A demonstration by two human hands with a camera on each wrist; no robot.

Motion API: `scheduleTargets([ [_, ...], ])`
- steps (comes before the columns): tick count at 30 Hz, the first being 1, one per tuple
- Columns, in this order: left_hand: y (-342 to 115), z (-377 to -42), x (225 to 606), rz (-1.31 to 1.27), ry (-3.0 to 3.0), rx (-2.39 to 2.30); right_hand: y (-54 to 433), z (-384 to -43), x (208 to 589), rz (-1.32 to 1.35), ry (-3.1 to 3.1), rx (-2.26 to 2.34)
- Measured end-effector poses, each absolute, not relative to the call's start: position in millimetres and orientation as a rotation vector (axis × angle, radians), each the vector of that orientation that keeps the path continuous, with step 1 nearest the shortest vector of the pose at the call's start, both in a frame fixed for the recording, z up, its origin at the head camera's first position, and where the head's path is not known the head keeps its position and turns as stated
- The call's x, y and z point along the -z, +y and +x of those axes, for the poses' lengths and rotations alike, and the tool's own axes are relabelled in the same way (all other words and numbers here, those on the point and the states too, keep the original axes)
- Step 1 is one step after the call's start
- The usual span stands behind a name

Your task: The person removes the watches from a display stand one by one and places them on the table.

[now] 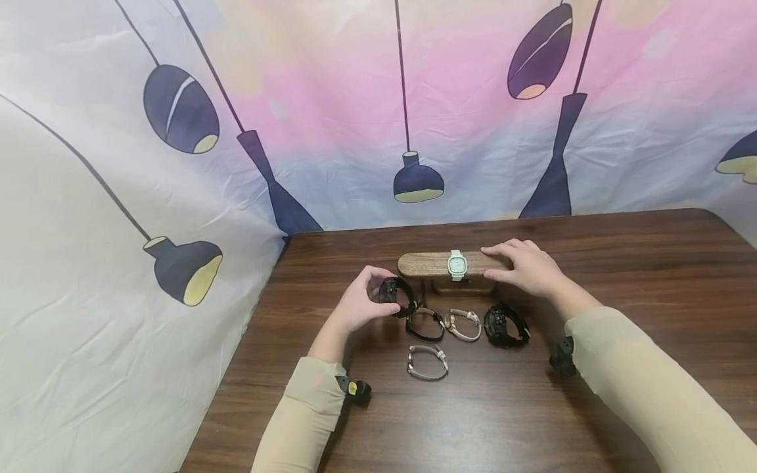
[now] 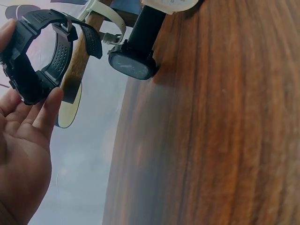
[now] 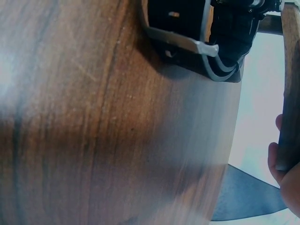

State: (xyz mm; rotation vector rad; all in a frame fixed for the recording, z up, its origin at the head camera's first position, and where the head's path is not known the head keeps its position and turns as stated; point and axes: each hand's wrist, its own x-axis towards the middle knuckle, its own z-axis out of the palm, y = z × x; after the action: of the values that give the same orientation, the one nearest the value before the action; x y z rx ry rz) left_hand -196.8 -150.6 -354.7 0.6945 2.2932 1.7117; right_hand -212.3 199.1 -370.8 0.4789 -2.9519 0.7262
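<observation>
My left hand (image 1: pixel 355 303) pinches a chunky black wristwatch (image 1: pixel 388 293) between thumb and fingers, just off the left end of a wooden watch stand (image 1: pixel 427 265). In the left wrist view the black wristwatch (image 2: pixel 22 77) is held up, its perforated strap bent into a loop. A pale mint square-faced watch (image 1: pixel 457 265) is strapped around the stand's bar. The right hand (image 1: pixel 528 268) grips the bar's right end, thumb at the front edge and fingers over the top. The right wrist view catches part of this hand (image 3: pixel 291 192) around the bar (image 3: pixel 291 89).
In front of the stand lie a slim black watch (image 1: pixel 427 337), a white-strapped watch (image 1: pixel 464 337) and a bulky black watch (image 1: pixel 499 327). Nearer me is another pale-strapped watch (image 1: pixel 427 376). A lamp-printed cloth (image 1: pixel 349 131) hangs behind the wooden table (image 1: pixel 473 420).
</observation>
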Motion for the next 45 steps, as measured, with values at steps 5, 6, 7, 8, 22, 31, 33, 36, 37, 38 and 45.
scheduleTargets([
  [5, -148.7, -195.9, 357.6, 0.711, 2.274, -1.726, 199.2, -212.0, 371.5, 0.478, -2.952, -0.723],
  [6, -148.1, -195.8, 358.2, 0.719, 2.265, -1.734, 199.3, -211.9, 371.7, 0.477, -2.951, -0.723],
  [7, -147.6, -195.8, 358.8, 0.73, 2.255, -1.742, 199.5, -211.9, 371.9, 0.477, -2.949, -0.723],
  [8, -146.9, -195.6, 359.3, 0.74, 2.246, -1.748, 199.6, -211.8, 372.0, 0.477, -2.947, -0.723],
  [22, -137.3, -190.8, 359.5, 0.814, 2.256, -1.633, 199.2, -213.0, 373.6, 0.474, -2.946, -0.725],
  [31, -130.5, -188.4, 364.0, 0.906, 2.219, -1.647, 199.2, -213.7, 374.3, 0.475, -2.948, -0.717],
  [33, -129.0, -188.1, 364.5, 0.914, 2.21, -1.651, 199.3, -213.6, 374.3, 0.474, -2.948, -0.719],
  [36, -127.2, -187.6, 364.7, 0.908, 2.2, -1.643, 199.2, -213.4, 374.3, 0.471, -2.948, -0.723],
  [37, -126.7, -187.5, 364.6, 0.902, 2.201, -1.636, 199.2, -213.3, 374.4, 0.47, -2.949, -0.724],
  [38, -126.3, -187.3, 364.6, 0.899, 2.201, -1.63, 199.1, -213.3, 374.3, 0.469, -2.949, -0.724],
  [45, -121.6, -186.2, 364.1, 0.913, 2.194, -1.622, 199.4, -212.8, 372.3, 0.465, -2.958, -0.722],
])
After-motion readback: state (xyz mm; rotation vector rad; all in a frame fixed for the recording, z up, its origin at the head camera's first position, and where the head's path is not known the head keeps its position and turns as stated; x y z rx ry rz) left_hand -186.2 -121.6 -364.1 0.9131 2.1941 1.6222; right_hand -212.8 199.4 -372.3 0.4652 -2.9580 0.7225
